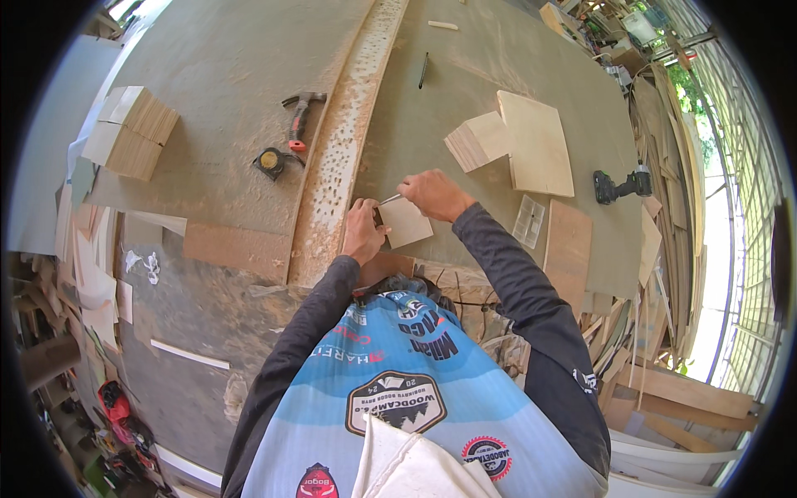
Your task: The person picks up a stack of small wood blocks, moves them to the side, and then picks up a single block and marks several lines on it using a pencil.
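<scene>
A small square of pale wood [407, 224] lies on the bench close in front of me. My left hand [363, 234] is at its left edge, fingers bent around that side, thumb resting low on it. Something small and dark shows between those fingers and the wood; its kind is unclear. From above right, my right hand [437, 196] pinches a thin, pen-like tool [389, 199]. The tool's tip reaches toward my left fingers along the far edge of the square, and its exact kind is too small to make out.
Left of the sawdust-covered perforated strip [344, 124] lie a hammer [300, 121], a tape measure [270, 163] and stacked wood squares [130, 133]. To the right are another stack [477, 141], a wooden panel [535, 143], a clear plastic case [529, 222] and a cordless drill [621, 184].
</scene>
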A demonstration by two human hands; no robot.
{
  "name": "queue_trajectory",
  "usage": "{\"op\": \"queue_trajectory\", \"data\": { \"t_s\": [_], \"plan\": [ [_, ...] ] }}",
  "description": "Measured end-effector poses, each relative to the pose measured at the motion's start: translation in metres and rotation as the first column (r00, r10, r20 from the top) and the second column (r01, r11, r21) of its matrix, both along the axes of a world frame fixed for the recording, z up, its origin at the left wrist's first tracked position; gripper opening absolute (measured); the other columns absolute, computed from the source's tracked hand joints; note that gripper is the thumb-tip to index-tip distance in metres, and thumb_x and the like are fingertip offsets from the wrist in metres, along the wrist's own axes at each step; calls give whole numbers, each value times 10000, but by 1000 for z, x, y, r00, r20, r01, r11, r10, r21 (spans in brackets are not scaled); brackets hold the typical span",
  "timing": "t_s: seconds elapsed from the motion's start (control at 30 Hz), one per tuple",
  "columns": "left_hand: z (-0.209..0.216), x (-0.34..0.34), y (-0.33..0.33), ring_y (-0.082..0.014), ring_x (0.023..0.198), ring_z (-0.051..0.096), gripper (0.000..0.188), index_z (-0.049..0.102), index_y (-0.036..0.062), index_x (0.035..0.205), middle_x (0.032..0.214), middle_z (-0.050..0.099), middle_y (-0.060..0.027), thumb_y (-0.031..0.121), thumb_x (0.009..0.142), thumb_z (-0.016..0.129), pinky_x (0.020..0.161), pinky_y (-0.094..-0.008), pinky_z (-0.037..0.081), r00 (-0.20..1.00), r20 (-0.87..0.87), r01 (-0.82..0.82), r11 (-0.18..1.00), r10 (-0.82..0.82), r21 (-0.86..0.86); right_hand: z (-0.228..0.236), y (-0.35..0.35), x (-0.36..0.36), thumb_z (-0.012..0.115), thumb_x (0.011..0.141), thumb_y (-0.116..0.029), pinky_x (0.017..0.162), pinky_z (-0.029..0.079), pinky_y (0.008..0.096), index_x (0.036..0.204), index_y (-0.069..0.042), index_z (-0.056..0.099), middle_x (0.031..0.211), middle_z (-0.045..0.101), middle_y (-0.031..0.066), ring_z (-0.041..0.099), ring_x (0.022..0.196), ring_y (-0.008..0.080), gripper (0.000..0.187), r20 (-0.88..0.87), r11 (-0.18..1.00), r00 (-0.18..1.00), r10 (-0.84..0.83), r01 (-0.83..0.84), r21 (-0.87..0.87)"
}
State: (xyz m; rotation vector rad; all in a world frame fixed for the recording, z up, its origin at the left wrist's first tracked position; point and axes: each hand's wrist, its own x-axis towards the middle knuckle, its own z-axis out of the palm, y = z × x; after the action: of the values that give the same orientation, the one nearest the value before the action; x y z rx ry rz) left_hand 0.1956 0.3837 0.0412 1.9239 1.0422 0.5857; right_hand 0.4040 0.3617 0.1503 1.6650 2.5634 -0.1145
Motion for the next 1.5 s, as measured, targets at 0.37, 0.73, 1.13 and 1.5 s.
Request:
{"op": "queue_trajectory", "data": {
  "t_s": [0.37, 0.73, 1.13, 1.5],
  "plan": [
    [1, 0, 0, -394, 1016, 579, 499, 608, -20, 1140, 1071, 577, -190, -20, 700, 844, 892, -478, 488, 1000, 7, 25, 992, -24, -124, 0, 21, 4, 697, 796, -15, 726, 606, 431, 897, -58, 684, 911, 722, 132, 752, 869, 329, 111, 52, 999, 997, 51, -51, 4],
    [-6, 1, -1, -431, 1106, 575, 520, 599, -30, 1160, 1138, 587, -219, -30, 699, 839, 957, -487, 485, 1000, 6, 30, 994, -30, -103, 1, 31, 2, 641, 873, -74, 752, 611, 416, 923, -63, 694, 954, 734, 114, 756, 905, 307, 73, 73, 995, 992, 103, -104, 13],
    [-2, 2, 0, -437, 1104, 571, 507, 610, -35, 1147, 1129, 589, -219, -32, 695, 839, 970, -495, 476, 999, -3, 42, 995, -42, -93, -1, 29, 2, 686, 836, -90, 756, 610, 406, 891, -84, 697, 921, 728, 111, 755, 893, 299, 56, 79, 988, 987, 138, -142, 53],
    [-4, 0, 3, -388, 1004, 591, 489, 619, -27, 1102, 1056, 589, -191, -29, 676, 861, 876, -464, 502, 999, 31, 36, 992, -33, -119, 13, 9, -10, 738, 867, -105, 683, 580, 395, 918, 49, 744, 779, 743, 200, 760, 734, 292, 162, -414, 944, 864, -288, 185, -273]
  ]
}}
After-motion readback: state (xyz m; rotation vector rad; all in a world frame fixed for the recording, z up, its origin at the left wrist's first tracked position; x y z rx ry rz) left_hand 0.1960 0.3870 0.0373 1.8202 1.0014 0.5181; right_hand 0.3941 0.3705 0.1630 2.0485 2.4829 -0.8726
